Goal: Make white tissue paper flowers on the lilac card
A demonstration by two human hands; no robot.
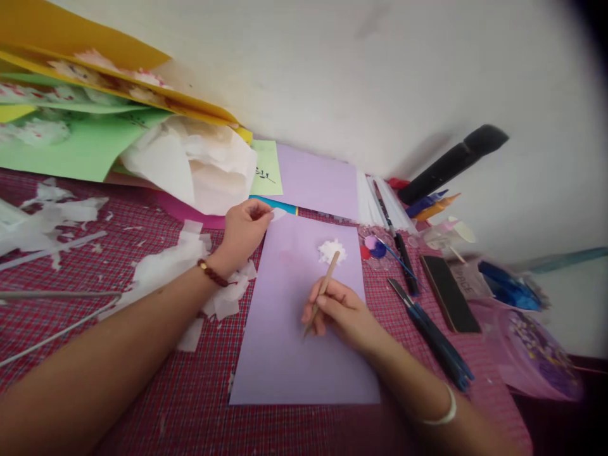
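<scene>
The left hand (247,228) pinches a small, thin white piece (278,215) between thumb and fingertips, at the far left corner of a smooth lilac sheet (304,373). The right hand (338,310), over the sheet's right half, grips a slender tan stick (327,282) like a pencil, its pointed end aimed near. The stick's blunt upper end overlaps a white ragged-edged shape (327,249), roughly round, lying on the far part of the sheet; whether the two touch, I cannot tell. A dark red beaded bracelet (212,273) circles the left wrist, a pale smooth band (444,408) the right forearm.

Red checked woven cloth (190,411) covers the tabletop. To the left lie torn, soft white paper scraps (161,269); beyond them, large curled white paper (190,158) rests against stiff green card (104,142). On the far side, a pale green note (266,168) with dark writing overlaps another lilac sheet (318,180). To the right lie a cutter (432,332) with a metal blade and a long blue-black handle, small round dabs of red, pink and blue (375,246), a flat dark rectangular slab (450,294) and a translucent pink rounded tub (510,342).
</scene>
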